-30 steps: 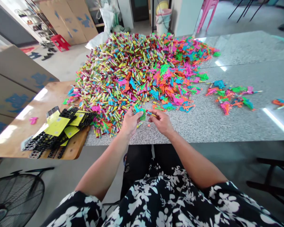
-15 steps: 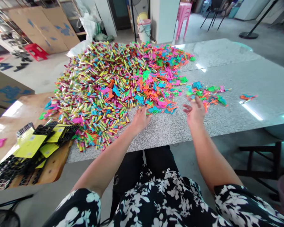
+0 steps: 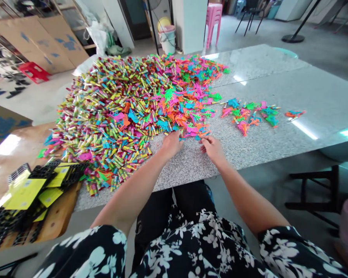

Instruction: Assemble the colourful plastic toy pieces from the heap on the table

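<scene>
Clock is set on the middle of the view, 12 at the far side of the table. So the left hand (image 3: 172,145) is basically dead centre, palm down at the near edge of the big pile. Its fingertips are tucked in among the bits, so I honestly can't tell if they're grasping anything or just resting there. The right hand (image 3: 215,148) is over at about 4 o'clock, close in, fingers curled with thumb and index right up at a blue piece (image 3: 197,138). Too small to tell if they've actually clamped on it. That blue piece lies between the two hands, just off the tip of the right one.

Bright gun-shaped pieces (image 3: 168,95) spread from 12 to 1 o'clock, pink, orange, green and blue all tangled up. The striped little tubes (image 3: 104,101) make the massive mound from 9 round to 11. Between 2 and 3 there's a smaller heap (image 3: 243,112) on the speckled grey tabletop (image 3: 191,164), plus a loner (image 3: 295,114) further out, almost at 3.

Over at 8, black trays (image 3: 5,221) and yellow cards (image 3: 26,194) sit on a wooden table (image 3: 53,222). Red stool (image 3: 34,72) at 10, on the floor.
</scene>
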Available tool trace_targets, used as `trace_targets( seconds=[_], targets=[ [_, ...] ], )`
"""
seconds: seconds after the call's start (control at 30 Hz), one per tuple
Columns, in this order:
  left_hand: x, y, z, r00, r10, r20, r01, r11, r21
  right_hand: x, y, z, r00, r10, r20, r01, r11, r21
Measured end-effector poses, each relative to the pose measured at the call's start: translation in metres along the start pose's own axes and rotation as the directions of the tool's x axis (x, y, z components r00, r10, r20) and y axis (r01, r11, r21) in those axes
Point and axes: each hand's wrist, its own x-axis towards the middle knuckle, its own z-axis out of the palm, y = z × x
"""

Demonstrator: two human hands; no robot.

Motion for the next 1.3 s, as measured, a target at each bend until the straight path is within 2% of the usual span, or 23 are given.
trace_targets(
  seconds=[0.1,0.17,0.33,0.5,0.6,0.63,0.7,0.8,0.87,0.93,1.03,1.1,1.13,1.2,1.23,1.3],
  targets=[
    [-0.024,-0.004,-0.026,1.0,0.005,0.013,-0.004,0.999,-0.033,0.005,-0.004,0.016,0.996,-0.042,0.078,0.049,0.996,-0.079],
    [-0.04,-0.008,-0.042,0.999,0.013,0.035,-0.01,0.996,-0.087,0.005,-0.008,0.033,0.985,-0.049,0.166,0.059,0.997,-0.053],
    [-0.074,-0.018,-0.072,1.0,0.013,0.025,-0.008,0.984,-0.177,-0.009,-0.021,0.084,0.912,0.005,0.411,-0.023,0.999,0.04],
    [-0.098,-0.033,-0.091,0.986,-0.165,-0.008,0.152,0.925,-0.348,-0.023,-0.026,0.12,0.863,-0.068,0.501,0.062,0.998,0.029],
    [-0.108,-0.046,-0.101,0.968,-0.243,-0.057,0.197,0.884,-0.424,-0.018,-0.027,0.133,0.816,-0.076,0.573,0.089,0.996,0.005],
    [-0.111,-0.05,-0.105,0.961,-0.269,-0.067,0.211,0.866,-0.453,-0.013,-0.027,0.136,0.822,-0.072,0.565,0.117,0.992,-0.044],
    [-0.118,-0.056,-0.113,0.939,-0.336,-0.079,0.248,0.817,-0.52,0.002,-0.028,0.142,0.873,-0.087,0.48,0.221,0.948,-0.23],
    [-0.126,-0.06,-0.124,0.891,-0.441,-0.105,0.288,0.728,-0.622,0.03,-0.028,0.15,0.932,-0.168,0.323,0.33,0.761,-0.559],
    [-0.13,-0.059,-0.129,0.869,-0.486,-0.093,0.311,0.683,-0.661,0.045,-0.027,0.155,0.94,-0.169,0.296,0.329,0.677,-0.658],
    [-0.133,-0.056,-0.131,0.864,-0.499,-0.064,0.324,0.65,-0.687,0.055,-0.027,0.16,0.944,-0.153,0.294,0.318,0.663,-0.678],
    [-0.133,-0.053,-0.131,0.861,-0.507,-0.037,0.314,0.589,-0.744,0.054,-0.028,0.163,0.949,-0.139,0.284,0.299,0.685,-0.664],
    [-0.132,-0.053,-0.129,0.855,-0.516,-0.047,0.287,0.547,-0.787,0.042,-0.028,0.162,0.95,-0.138,0.28,0.294,0.698,-0.653],
    [-0.132,-0.053,-0.128,0.855,-0.516,-0.061,0.26,0.528,-0.809,0.032,-0.028,0.161,0.946,-0.136,0.293,0.296,0.731,-0.615],
    [-0.13,-0.053,-0.123,0.862,-0.498,-0.091,0.19,0.486,-0.853,0.006,-0.027,0.157,0.925,-0.12,0.362,0.281,0.856,-0.434],
    [-0.129,-0.053,-0.121,0.871,-0.481,-0.102,0.155,0.466,-0.871,-0.008,-0.027,0.155,0.903,-0.114,0.414,0.251,0.923,-0.292],
    [-0.128,-0.053,-0.115,0.893,-0.435,-0.112,0.105,0.443,-0.89,-0.038,-0.028,0.151,0.865,-0.127,0.486,0.165,0.986,-0.035]
  ],
)
